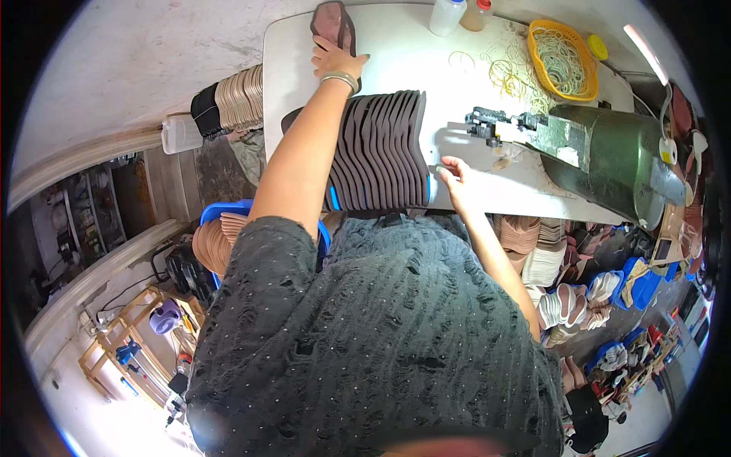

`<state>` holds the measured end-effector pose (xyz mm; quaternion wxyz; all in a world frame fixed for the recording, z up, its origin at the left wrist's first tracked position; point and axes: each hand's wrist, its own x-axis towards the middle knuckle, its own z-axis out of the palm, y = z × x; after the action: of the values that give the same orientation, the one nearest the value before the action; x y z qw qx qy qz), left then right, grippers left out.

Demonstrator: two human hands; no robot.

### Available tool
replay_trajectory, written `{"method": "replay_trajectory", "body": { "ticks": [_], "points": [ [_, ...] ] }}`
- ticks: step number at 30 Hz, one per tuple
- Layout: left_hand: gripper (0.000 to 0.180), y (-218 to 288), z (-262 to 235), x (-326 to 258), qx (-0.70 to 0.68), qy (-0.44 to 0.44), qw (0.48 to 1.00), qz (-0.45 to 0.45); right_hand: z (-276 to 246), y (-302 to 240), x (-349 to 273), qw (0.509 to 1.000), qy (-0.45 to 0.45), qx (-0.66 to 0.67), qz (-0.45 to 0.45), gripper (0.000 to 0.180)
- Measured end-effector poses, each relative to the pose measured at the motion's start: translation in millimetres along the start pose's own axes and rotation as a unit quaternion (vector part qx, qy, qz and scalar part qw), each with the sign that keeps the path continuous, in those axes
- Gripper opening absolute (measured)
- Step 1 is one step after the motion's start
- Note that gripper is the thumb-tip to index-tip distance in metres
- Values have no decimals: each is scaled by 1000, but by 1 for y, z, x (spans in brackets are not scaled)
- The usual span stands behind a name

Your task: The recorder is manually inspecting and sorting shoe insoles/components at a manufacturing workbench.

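A long row of dark brown insoles point(373, 152) stands on edge, packed side by side, at the near left of the white table. Beyond it, my left hand point(335, 62) reaches over a dark, sole-shaped bundle with a reddish-brown top point(330, 24). Its fingers are spread across the near part of the bundle, with the thumb out to the right. My right hand point(460, 183) is just right of the row's end, fingers slightly bent and apart, holding nothing. Bright blue marks show on the row's near edges. My left forearm hides part of the row.
A green sewing-type machine point(609, 152) stands on the table's right. An orange basket point(563, 61) holds pale rubber bands, and loose bands point(510, 80) lie beside it. Two bottles point(448, 15) stand at the far edge. A blue tub point(228, 209) with tan insoles sits left of me.
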<state>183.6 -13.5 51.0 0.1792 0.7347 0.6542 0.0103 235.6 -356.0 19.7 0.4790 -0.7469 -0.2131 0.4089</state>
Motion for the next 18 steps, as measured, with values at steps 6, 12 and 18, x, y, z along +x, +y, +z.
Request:
{"method": "replay_trajectory", "body": {
  "ticks": [6,12,18],
  "points": [
    [110,-24,10,40,-181,8,983,-17,4,7,-4,998,0,-65,13,32],
    [49,-61,-34,46,-575,-279,769,5,4,14,-4,999,-4,2,46,29],
    [64,-109,-17,62,-547,-221,807,7,14,-12,2,997,-50,-8,52,34]
  ]
}}
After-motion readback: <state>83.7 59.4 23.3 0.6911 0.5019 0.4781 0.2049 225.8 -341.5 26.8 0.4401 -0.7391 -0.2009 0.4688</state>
